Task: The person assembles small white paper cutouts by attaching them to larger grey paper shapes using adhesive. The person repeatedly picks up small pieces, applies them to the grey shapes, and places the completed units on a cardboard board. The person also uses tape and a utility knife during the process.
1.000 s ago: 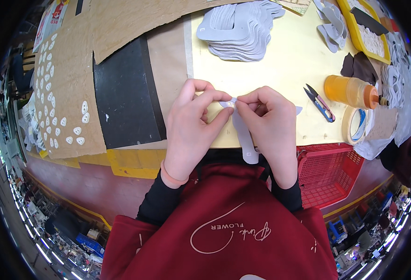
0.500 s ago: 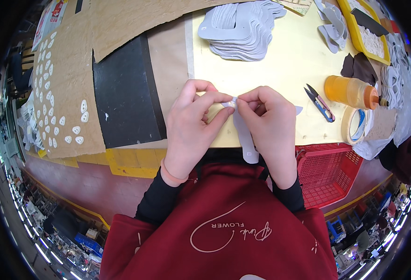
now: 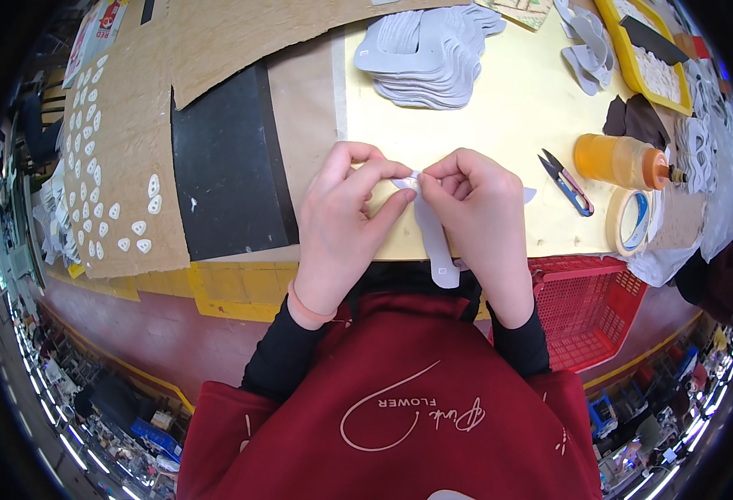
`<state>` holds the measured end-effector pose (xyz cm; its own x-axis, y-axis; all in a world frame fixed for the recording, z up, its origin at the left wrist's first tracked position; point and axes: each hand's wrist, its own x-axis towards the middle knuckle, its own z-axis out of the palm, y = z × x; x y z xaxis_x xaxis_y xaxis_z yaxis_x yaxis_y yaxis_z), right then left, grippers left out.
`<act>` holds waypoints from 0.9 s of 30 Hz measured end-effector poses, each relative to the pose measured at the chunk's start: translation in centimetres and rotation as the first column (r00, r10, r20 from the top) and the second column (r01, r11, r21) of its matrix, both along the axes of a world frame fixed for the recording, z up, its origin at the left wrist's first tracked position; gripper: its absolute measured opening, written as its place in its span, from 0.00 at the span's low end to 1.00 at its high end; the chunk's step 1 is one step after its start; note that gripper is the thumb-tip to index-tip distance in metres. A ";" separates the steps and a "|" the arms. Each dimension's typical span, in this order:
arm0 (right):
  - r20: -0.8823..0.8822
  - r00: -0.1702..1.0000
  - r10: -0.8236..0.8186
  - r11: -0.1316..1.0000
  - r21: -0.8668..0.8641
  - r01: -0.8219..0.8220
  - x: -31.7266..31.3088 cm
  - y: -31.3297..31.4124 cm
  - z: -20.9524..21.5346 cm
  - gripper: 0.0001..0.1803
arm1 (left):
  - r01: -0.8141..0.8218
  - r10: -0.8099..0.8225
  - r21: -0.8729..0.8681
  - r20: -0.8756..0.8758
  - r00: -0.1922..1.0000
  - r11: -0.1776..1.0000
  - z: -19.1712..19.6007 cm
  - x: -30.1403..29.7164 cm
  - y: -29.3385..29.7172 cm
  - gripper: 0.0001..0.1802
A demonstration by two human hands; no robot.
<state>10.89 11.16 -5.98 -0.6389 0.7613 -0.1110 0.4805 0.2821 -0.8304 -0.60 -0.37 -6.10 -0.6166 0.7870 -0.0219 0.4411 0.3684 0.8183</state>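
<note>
A thin, curved grey cut piece [image 3: 436, 242], like a shoe-upper part, hangs over the table's near edge between my hands. My left hand [image 3: 339, 212] pinches its far end between thumb and fingers. Close beside it, my right hand [image 3: 483, 221] grips the same end, its fingertips almost meeting the left ones. Something small and whitish shows at the fingertips, too covered to make out. Another tip of grey material sticks out past the right hand. Beyond the hands lies a stack of similar grey pieces [image 3: 421, 62].
To the right are thread snips [image 3: 566, 183], an amber bottle [image 3: 616, 162], a tape roll [image 3: 629, 221] and a yellow tray [image 3: 645, 62]. Leftward sit a black slab [image 3: 231, 167] and cardboard [image 3: 133, 150] bearing small white pieces. A red basket [image 3: 587, 308] stands below the table edge.
Both hands keep their pinch on the grey piece, with only slight finger movement at its end. The view has shifted a little.
</note>
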 end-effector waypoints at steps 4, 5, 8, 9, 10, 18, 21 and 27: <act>-0.016 0.999 0.030 0.999 0.021 -0.030 -0.2 -0.2 -0.2 0.05 | 0.020 -0.021 -0.027 -0.009 1.000 0.999 0.2 -0.1 -0.1 0.09; -0.032 0.998 0.048 0.998 0.033 -0.047 -0.3 0.0 -0.2 0.05 | 0.027 -0.027 -0.028 -0.013 1.000 0.999 0.2 -0.2 -0.1 0.09; -0.027 0.996 0.084 0.991 -0.104 -0.087 0.1 0.8 0.1 0.04 | 0.030 -0.029 -0.018 0.057 0.998 0.999 0.3 -0.4 -0.3 0.09; -0.017 0.995 0.095 0.979 -0.180 -0.096 0.3 1.1 0.3 0.04 | 0.037 -0.036 -0.001 0.063 0.997 0.999 0.2 -0.5 -0.3 0.09; -0.038 0.993 0.111 0.981 -0.158 -0.116 0.3 1.2 0.3 0.05 | 0.043 -0.043 0.009 0.068 0.997 0.999 0.2 -0.7 -0.3 0.09; -0.071 0.984 0.161 0.975 -0.141 -0.169 0.5 1.4 0.3 0.07 | 0.086 -0.085 -0.007 0.057 0.995 0.996 0.2 -1.3 -0.1 0.08; -0.069 0.984 0.166 0.973 -0.152 -0.175 0.5 1.5 0.3 0.06 | 0.094 -0.093 -0.008 0.061 0.994 0.996 0.2 -1.3 -0.1 0.08; -0.062 0.981 0.182 0.970 -0.154 -0.189 0.9 1.1 0.6 0.06 | 0.098 -0.099 0.013 0.061 0.993 0.995 0.2 -0.9 -0.6 0.09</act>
<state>11.79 12.28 -5.38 -0.7746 0.6042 -0.1869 0.3912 0.2256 -0.8922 -1.51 -0.94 -5.91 -0.5339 0.8441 -0.0491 0.4234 0.3171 0.8486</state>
